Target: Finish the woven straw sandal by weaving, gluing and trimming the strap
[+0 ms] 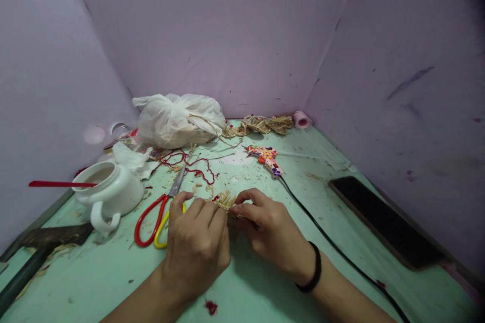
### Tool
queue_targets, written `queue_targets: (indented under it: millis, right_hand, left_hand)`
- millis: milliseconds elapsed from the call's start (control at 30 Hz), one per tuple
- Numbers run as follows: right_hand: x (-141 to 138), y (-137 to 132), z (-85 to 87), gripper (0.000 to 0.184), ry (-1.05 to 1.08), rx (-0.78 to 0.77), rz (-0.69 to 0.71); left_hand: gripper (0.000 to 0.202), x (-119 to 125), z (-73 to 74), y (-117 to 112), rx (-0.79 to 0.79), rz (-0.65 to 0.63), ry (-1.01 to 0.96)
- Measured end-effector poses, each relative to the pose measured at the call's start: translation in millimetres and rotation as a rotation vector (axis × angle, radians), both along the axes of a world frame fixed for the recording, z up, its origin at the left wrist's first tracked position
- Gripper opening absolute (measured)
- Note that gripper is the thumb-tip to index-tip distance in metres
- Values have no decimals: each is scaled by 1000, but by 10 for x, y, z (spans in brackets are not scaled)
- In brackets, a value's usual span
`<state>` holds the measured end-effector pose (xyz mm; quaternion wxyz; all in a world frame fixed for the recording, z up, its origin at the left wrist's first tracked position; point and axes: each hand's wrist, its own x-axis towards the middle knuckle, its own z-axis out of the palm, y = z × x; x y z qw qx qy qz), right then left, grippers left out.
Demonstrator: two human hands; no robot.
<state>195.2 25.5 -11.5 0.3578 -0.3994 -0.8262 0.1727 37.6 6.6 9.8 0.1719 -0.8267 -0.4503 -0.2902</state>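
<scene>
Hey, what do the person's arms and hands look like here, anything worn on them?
Both forearms are bare, with no sleeves in view and no gloves. The left hand wears nothing that shows. The right hand has a plain black band round its wrist. No rings show.

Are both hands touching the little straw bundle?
Touching. The head view shows the left hand and right hand pinching the straw bundle between their fingertips.

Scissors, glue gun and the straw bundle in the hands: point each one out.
scissors [176, 184], head view, on the metal blades.
glue gun [267, 155], head view, on its patterned body.
straw bundle [224, 199], head view, on the loose fibre ends.
</scene>
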Motion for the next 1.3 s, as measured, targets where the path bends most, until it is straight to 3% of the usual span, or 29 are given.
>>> queue_targets:
  millis: [167,367,533,700,800,933,1167,1300]
  right_hand:
    - [-2,15,20,28,8,-10,20]
    - [-1,10,21,26,2,-15,17]
    - [16,18,-13,27,23,-17,17]
    - [18,31,-18,27,46,-2,20]
    - [15,25,-21,28,63,3,12]
    - [12,12,-36,24,78,-23,11]
    - [17,-11,15,19,69,-77,28]
    - [90,60,99,10,101,-241,52]
  left_hand:
    - [16,-14,-1,9,-48,-59,-5]
    - [10,-14,-13,-10,-75,29,-86]
    - [3,-179,63,124,-51,3,-318]
    - [7,-284,118,194,-231,-118,-495]
    - [6,-226,88,151,-193,-160,-401]
    - [4,-123,35,109,-117,-126,-245]
    - [14,-92,-57,146,-131,-234,-220]
    - [15,-109,-102,151,-145,-240,-232]
